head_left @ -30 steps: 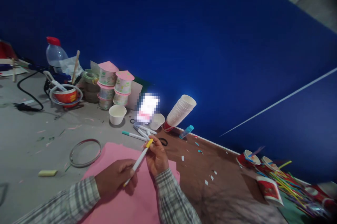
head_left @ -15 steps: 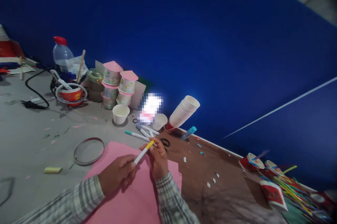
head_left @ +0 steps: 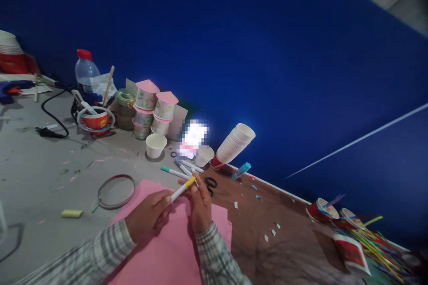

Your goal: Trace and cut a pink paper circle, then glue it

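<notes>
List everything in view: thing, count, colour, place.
Held marker: one, white-yellow, centre
Paper: unclear count, pink, bottom
Loose markers: several, white, centre
Scissors: one, black, centre
Pixelated screen: one, white, centre
Bowls: two, white, centre
Decorated cups: two stacks, pink-white, left
Cup stacks: two, white-red, left edge and centre
Capped tube: one, blue, centre
Ring: one, grey, left
Cylinder: one, yellow, left
Tool bowl: one, red, left
Bottle: one, clear, left
Cable: one, black, left
Printed cups: at least three, red-white, right
Straws: many, mixed, right
Scraps: many, mixed, scattered
Table: one, grey-brown, below
Wall: one, blue, back
Sleeves: two, checked, bottom
Left hand: one, bare, centre
Right hand: one, bare, centre
</notes>
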The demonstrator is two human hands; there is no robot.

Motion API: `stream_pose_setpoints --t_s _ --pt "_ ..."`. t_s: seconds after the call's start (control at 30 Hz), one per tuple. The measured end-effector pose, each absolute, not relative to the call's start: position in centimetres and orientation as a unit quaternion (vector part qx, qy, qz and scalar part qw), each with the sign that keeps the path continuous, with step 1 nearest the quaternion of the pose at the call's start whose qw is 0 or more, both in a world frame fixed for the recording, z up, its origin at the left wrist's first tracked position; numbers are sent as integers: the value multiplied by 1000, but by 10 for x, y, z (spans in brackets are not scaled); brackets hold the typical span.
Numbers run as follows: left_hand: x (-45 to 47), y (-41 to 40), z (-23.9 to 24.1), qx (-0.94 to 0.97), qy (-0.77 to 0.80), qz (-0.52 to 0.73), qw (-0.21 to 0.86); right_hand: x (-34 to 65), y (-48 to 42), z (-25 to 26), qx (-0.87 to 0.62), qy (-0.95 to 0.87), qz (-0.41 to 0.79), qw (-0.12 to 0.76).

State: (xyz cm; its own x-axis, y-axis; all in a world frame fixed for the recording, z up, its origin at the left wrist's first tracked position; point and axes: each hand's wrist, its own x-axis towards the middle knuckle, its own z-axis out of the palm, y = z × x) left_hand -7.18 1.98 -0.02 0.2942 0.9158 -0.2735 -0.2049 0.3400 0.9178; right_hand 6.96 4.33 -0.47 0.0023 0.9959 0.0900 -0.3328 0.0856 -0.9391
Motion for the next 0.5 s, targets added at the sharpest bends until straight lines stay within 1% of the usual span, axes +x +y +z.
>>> stream_pose_setpoints --t_s 0.07,0.13,0.2,0.27,0.37,0.5 --pt "-85 28 8 496 486 425 581 74 48 1 -421 -466 480 613" --pt "-99 36 15 562 554 451 417 81 56 2 -482 -501 354 625" --pt "-112 43 15 597 613 453 249 89 64 -4 -527 -554 242 597" --pt "-121 50 8 617 640 437 137 94 71 -15 -538 -609 203 547" --pt "-130 58 -11 659 637 398 47 96 75 -28 -527 -641 212 516" --pt "-138 66 -30 693 675 254 3 97 75 -31 -522 -659 220 494"
